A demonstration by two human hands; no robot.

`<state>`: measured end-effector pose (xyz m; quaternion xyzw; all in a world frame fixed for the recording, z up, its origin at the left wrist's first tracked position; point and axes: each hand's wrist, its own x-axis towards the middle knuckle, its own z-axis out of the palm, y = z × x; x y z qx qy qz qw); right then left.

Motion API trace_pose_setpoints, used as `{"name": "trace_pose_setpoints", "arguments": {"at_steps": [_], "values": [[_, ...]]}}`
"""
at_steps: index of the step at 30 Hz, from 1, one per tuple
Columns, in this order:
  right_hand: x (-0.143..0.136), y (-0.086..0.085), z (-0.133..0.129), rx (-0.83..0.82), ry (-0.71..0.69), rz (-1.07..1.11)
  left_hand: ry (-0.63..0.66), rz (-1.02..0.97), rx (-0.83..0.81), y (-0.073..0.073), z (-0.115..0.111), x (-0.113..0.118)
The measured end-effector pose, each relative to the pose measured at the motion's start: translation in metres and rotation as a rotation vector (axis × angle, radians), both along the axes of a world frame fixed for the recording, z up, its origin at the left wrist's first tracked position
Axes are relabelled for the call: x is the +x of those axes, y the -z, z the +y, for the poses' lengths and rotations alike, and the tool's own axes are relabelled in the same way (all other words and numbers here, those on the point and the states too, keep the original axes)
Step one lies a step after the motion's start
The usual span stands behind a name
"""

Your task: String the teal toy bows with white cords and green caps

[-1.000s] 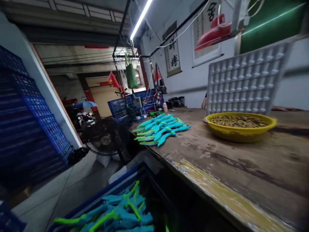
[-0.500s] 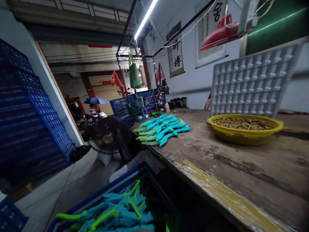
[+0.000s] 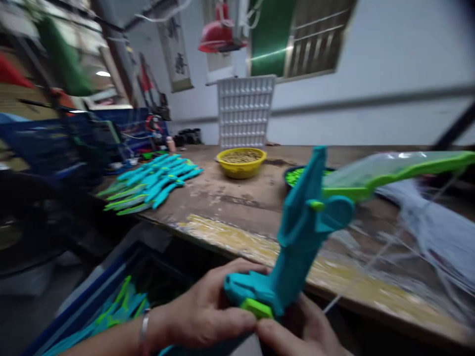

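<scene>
A jointed teal plastic toy (image 3: 300, 247) stands up in front of me, with a clear, lime-green-edged blade-like part (image 3: 401, 170) reaching out to the right. My left hand (image 3: 208, 309), a band on its wrist, is closed round the toy's lower end, its thumb by a lime-green tab (image 3: 257, 307). My right hand (image 3: 304, 331) grips the same end from the other side, thumb beside that tab. Its other fingers are partly hidden behind the toy. Below the left forearm, a blue crate (image 3: 122, 264) holds similar teal and green pieces (image 3: 111, 311).
On the wooden table (image 3: 222, 198) lies a stack of teal toys (image 3: 159, 178). Farther back are a yellow basin (image 3: 241, 170) of small brass-coloured pieces and an upright ridged grey tray (image 3: 245, 111). A dark bowl of green parts (image 3: 293, 178) and clear plastic wrap (image 3: 434, 222) are rightward.
My view has swung right, bringing the table's right side into sight. Both my hands have come into view holding a teal toy; earlier, neither hand was clearly visible.
</scene>
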<state>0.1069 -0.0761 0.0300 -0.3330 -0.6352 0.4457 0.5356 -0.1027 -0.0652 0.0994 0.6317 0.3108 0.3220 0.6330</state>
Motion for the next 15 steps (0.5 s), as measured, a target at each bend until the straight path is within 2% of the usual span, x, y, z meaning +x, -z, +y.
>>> {"name": "trace_pose_setpoints", "arguments": {"at_steps": [3,6,10,13,15], "values": [[-0.012,-0.007,-0.013,-0.163,-0.057,0.155,-0.042,0.008,-0.125,0.004,-0.004,-0.006],[-0.028,-0.005,-0.024,-0.212,-0.040,0.235,-0.215,0.107,-0.111,0.009,-0.018,-0.003],[-0.035,0.001,-0.038,-0.376,0.050,0.256,-0.486,0.178,-0.100,0.022,-0.037,0.008],[-0.032,-0.002,-0.043,-0.517,0.138,0.236,-0.601,0.147,-0.118,0.037,-0.046,0.016],[-0.029,-0.007,-0.043,-0.532,0.155,0.237,-0.638,0.146,-0.118,0.045,-0.048,0.018]]}}
